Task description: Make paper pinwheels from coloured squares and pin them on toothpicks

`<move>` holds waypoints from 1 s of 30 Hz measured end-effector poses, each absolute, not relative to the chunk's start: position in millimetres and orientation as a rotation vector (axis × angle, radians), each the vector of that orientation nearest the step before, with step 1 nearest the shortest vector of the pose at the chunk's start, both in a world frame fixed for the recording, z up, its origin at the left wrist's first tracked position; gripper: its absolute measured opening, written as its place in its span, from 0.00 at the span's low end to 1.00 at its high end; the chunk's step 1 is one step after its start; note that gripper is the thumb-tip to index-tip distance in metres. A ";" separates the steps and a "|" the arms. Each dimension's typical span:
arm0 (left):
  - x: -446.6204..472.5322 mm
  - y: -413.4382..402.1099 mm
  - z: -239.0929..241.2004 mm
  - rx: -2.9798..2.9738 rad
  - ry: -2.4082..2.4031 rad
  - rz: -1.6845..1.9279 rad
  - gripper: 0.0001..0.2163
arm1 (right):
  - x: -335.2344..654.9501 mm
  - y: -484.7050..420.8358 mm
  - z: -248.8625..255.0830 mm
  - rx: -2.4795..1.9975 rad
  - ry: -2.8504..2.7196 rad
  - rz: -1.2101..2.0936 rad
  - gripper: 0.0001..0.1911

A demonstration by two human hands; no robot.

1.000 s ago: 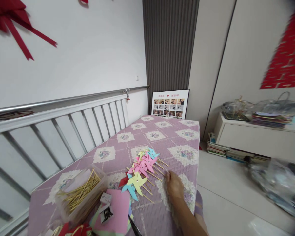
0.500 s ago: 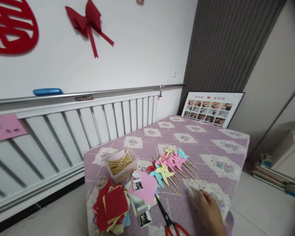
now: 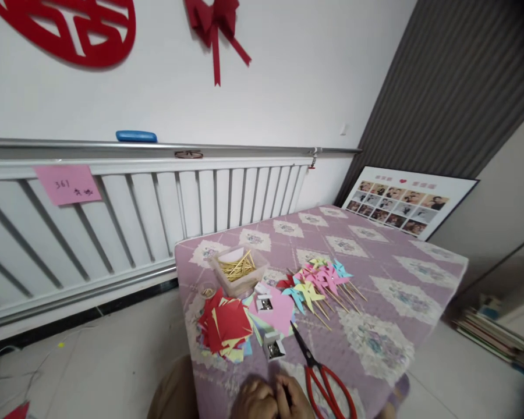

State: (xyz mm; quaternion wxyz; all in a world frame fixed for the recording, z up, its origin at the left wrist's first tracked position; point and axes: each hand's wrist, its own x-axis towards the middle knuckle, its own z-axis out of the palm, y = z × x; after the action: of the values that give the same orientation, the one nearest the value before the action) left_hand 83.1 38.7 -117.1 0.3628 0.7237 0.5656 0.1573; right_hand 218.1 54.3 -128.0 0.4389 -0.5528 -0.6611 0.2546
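Note:
At the bottom edge of the head view, my left hand (image 3: 257, 400) and my right hand (image 3: 293, 399) are side by side over the table's near edge, fingers curled in. Whether anything is in them is hidden. Just right of my right hand lie the scissors (image 3: 327, 387) with red handles and dark blades. Beyond my hands stands a small open box of metal fasteners (image 3: 274, 347). A stack of coloured paper squares (image 3: 231, 323), red on top, is to the left. Finished paper pinwheels (image 3: 325, 279) on sticks lie in a pile farther off.
A plastic box of wooden sticks (image 3: 238, 267) stands behind the paper, with a second small box (image 3: 264, 304) on a pink sheet (image 3: 282, 308). The patterned tablecloth (image 3: 375, 273) reaches right toward a leaning photo board (image 3: 419, 195). A white radiator (image 3: 166, 203) lines the wall.
My right hand has come from the table's right side to the bottom middle. My left hand has come into view beside it. The camera has turned left, shifting the scene rightward.

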 end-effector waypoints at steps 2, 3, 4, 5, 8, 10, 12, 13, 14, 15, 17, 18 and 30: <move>74.9 29.4 -110.2 1.845 1.442 0.538 0.12 | 216.4 50.5 -126.4 -1.384 -1.687 0.593 0.14; 68.9 24.6 -104.7 1.800 1.460 0.661 0.13 | 215.5 49.8 -124.2 -1.389 -1.704 0.571 0.14; 61.7 20.9 -98.0 1.743 1.460 0.754 0.13 | 214.2 49.5 -121.6 -1.390 -1.719 0.544 0.14; 52.9 18.8 -90.1 1.699 1.477 0.848 0.12 | 212.6 49.3 -118.8 -1.384 -1.740 0.521 0.14; 18.2 26.0 -61.9 1.660 1.585 1.055 0.10 | 206.2 47.6 -111.0 -1.363 -1.798 0.466 0.13; -8.1 40.6 -42.7 1.666 1.699 1.157 0.09 | 202.1 45.9 -106.8 -1.360 -1.832 0.449 0.12; -30.9 58.7 -27.9 1.791 1.772 1.137 0.09 | 199.1 44.6 -103.5 -1.364 -1.858 0.437 0.12; -39.6 67.6 -23.2 1.882 1.784 1.088 0.08 | 198.1 44.2 -102.3 -1.367 -1.868 0.433 0.12; -46.0 75.6 -20.3 1.987 1.771 1.016 0.07 | 197.3 44.0 -101.5 -1.372 -1.873 0.431 0.12; -50.2 82.6 -19.2 2.088 1.741 0.931 0.09 | 196.8 44.0 -101.0 -1.376 -1.876 0.430 0.13; -53.2 92.9 -20.7 2.213 1.715 0.736 0.11 | 196.4 44.0 -100.8 -1.385 -1.883 0.437 0.13; -52.9 96.3 -22.7 2.247 1.707 0.639 0.12 | 196.4 44.0 -101.0 -1.389 -1.888 0.444 0.13; -53.8 108.5 -38.9 2.157 1.744 0.510 0.08 | 196.7 45.2 -99.6 -1.411 -1.899 0.472 0.13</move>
State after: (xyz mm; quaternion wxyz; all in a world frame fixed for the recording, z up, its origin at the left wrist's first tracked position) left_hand -53.8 108.5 -38.9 0.1597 0.7550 0.6104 0.1785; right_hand 196.7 45.2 -99.6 0.3567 -0.5464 -0.7354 0.1827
